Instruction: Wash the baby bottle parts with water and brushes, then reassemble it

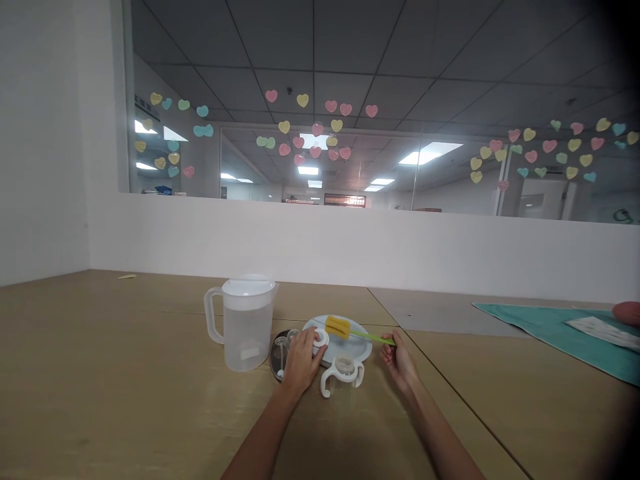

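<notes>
1. Tan tabletop (150,400) set against a white wall (200,233); above the wall, a glass window (360,167) carries heart-shaped notes (303,100).
2. Left hand (299,363): fingers narrow, curled around a round white ring-like part (321,339) at the left side of the plate.
3. Right hand (400,363): thumb and fingers closed on the end of the green handle of a brush (338,327). The yellow sponge head points left, over the plate; contact with the plate cannot be determined.
4. Pale blue plate (360,349): located between the hands, beneath the brush head.
5. Clear cup (345,365): upright in front of the plate, fitted with a white two-handled collar, its top open. Contents cannot be determined.
6. Dark round tray (275,360): beside the left hand, partly covered by it. It bears a clear straw-like part (281,353) and another clear piece.
7. Translucent pitcher (247,337): upright, left of the tray, white lid fitted, handle facing left. Fill level cannot be determined.
8. Teal cloth (540,333): far right, bearing a white sheet (603,331) and a reddish rounded object (627,313).
</notes>
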A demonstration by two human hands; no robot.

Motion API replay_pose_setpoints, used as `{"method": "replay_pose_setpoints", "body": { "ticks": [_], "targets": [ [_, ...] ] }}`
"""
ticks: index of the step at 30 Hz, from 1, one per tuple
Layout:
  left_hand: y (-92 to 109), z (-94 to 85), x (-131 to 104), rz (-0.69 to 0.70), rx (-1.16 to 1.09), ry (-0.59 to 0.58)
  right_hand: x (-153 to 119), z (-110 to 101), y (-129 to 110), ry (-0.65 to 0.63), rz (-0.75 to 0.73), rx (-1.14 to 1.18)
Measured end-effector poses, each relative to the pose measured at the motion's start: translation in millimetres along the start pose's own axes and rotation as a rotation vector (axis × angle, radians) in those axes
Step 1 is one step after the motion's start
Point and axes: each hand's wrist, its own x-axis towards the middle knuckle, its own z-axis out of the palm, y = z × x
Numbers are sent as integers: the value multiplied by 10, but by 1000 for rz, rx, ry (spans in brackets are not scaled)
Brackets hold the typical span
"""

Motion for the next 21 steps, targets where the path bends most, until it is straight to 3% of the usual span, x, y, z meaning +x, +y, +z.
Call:
{"method": "replay_pose_setpoints", "body": {
  "ticks": [8, 21],
  "targets": [
    [6, -6, 2, 11, 55, 21, -15, 14, -30, 159, -12, 36],
    [-4, 11, 1, 20, 60, 34, -6, -11, -26, 109, -3, 10]
  ]
}}
